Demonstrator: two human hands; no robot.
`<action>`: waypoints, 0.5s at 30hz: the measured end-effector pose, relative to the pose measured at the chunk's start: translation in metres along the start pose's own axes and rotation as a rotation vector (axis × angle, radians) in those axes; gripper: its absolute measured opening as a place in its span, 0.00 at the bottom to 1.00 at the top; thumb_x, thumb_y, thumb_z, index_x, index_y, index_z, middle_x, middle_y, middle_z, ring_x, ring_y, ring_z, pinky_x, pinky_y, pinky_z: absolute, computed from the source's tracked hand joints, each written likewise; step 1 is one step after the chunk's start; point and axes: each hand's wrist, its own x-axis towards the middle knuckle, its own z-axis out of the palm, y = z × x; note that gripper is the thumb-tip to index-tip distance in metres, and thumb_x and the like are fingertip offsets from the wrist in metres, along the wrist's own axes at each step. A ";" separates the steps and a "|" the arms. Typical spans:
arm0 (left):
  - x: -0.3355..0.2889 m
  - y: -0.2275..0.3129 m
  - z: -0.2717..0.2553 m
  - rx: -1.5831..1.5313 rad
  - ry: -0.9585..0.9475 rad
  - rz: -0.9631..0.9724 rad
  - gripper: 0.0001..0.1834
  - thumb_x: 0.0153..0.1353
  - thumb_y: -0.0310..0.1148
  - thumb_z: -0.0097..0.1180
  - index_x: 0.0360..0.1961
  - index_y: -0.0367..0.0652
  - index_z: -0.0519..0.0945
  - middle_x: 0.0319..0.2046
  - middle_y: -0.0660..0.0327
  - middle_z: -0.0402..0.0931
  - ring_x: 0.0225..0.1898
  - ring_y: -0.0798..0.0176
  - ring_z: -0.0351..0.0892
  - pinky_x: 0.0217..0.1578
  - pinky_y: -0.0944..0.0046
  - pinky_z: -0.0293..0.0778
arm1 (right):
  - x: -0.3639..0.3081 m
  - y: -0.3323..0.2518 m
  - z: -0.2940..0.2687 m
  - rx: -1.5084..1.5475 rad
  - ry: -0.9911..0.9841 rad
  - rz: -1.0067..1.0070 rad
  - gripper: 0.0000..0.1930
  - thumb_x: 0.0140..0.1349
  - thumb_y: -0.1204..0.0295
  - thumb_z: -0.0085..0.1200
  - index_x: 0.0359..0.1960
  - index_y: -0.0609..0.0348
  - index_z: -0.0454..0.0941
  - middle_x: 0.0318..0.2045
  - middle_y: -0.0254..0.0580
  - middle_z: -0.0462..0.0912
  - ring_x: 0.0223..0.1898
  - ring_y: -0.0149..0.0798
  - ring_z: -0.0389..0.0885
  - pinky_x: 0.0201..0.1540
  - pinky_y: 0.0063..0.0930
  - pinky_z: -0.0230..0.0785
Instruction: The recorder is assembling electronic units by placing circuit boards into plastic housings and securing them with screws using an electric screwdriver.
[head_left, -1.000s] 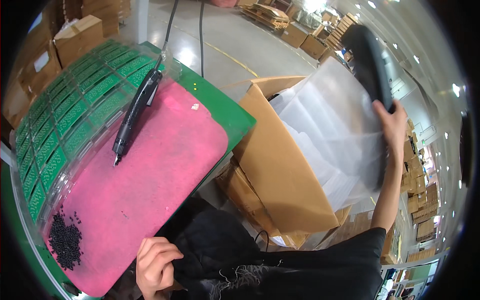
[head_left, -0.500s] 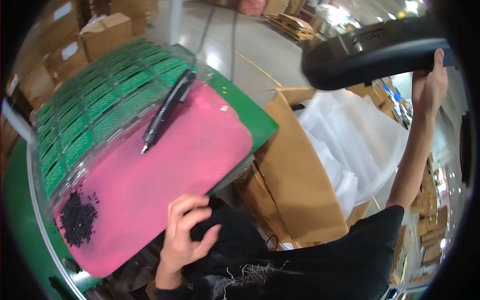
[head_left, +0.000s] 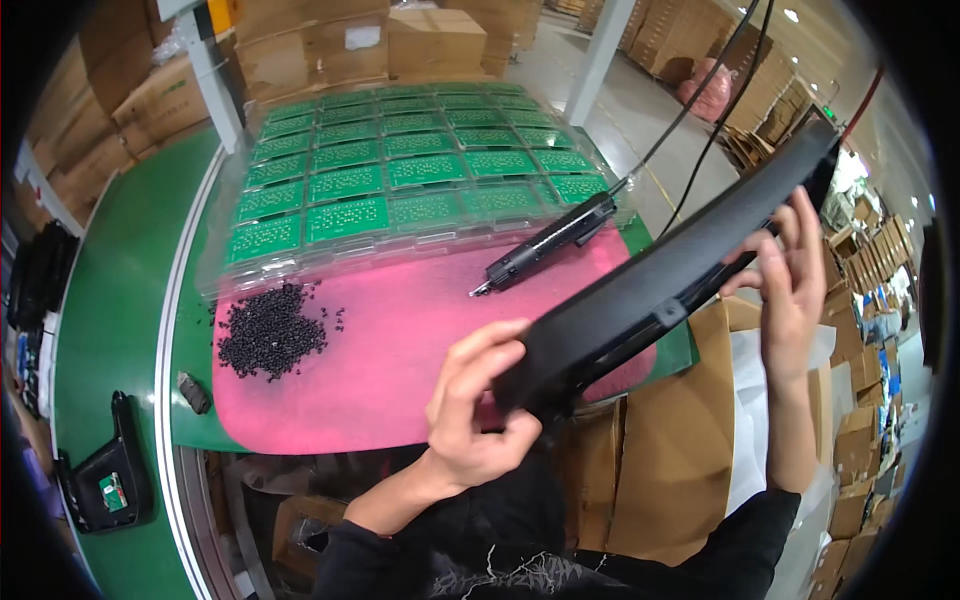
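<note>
A long black plastic housing point(head_left: 660, 285) slants from lower centre up to the right, above the edge of the pink mat point(head_left: 400, 345). My left hand point(head_left: 475, 410) grips its lower end. My right hand point(head_left: 790, 275) holds its upper end with the fingers spread along it. On the mat lie a black electric screwdriver point(head_left: 545, 245) with its cable running up and a heap of small black screws point(head_left: 270, 335). Behind the mat sits a clear tray of green circuit boards point(head_left: 400, 170).
An open cardboard box with white plastic bags point(head_left: 770, 400) stands at my right, beside the green conveyor point(head_left: 110, 300). A black part holding a small green board point(head_left: 105, 480) lies at the lower left, with a small dark piece point(head_left: 193, 392) near the mat. Stacked cartons fill the background.
The black housing has come down from high at the right to just over the mat's edge. My left hand rose from my lap and took hold of its lower end.
</note>
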 end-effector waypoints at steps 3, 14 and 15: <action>0.012 0.009 -0.024 0.007 0.050 -0.127 0.35 0.39 0.11 0.42 0.56 0.28 0.72 0.56 0.41 0.72 0.58 0.47 0.75 0.62 0.52 0.68 | -0.005 0.032 0.019 0.087 -0.130 0.006 0.35 0.67 0.80 0.48 0.73 0.62 0.48 0.53 0.48 0.71 0.38 0.30 0.77 0.30 0.17 0.72; -0.005 0.027 -0.129 -0.154 0.272 -0.811 0.35 0.34 0.12 0.47 0.53 0.32 0.74 0.56 0.41 0.76 0.61 0.52 0.74 0.61 0.59 0.69 | 0.029 0.084 0.092 -0.615 -0.434 -0.364 0.08 0.60 0.72 0.56 0.40 0.58 0.76 0.31 0.42 0.81 0.34 0.46 0.82 0.36 0.38 0.76; -0.009 0.022 -0.130 -0.084 0.254 -0.746 0.35 0.34 0.11 0.48 0.52 0.32 0.74 0.56 0.41 0.76 0.61 0.52 0.74 0.61 0.59 0.70 | 0.037 0.093 0.103 -0.641 -0.434 -0.342 0.09 0.62 0.70 0.54 0.41 0.58 0.76 0.35 0.43 0.81 0.38 0.47 0.82 0.38 0.40 0.76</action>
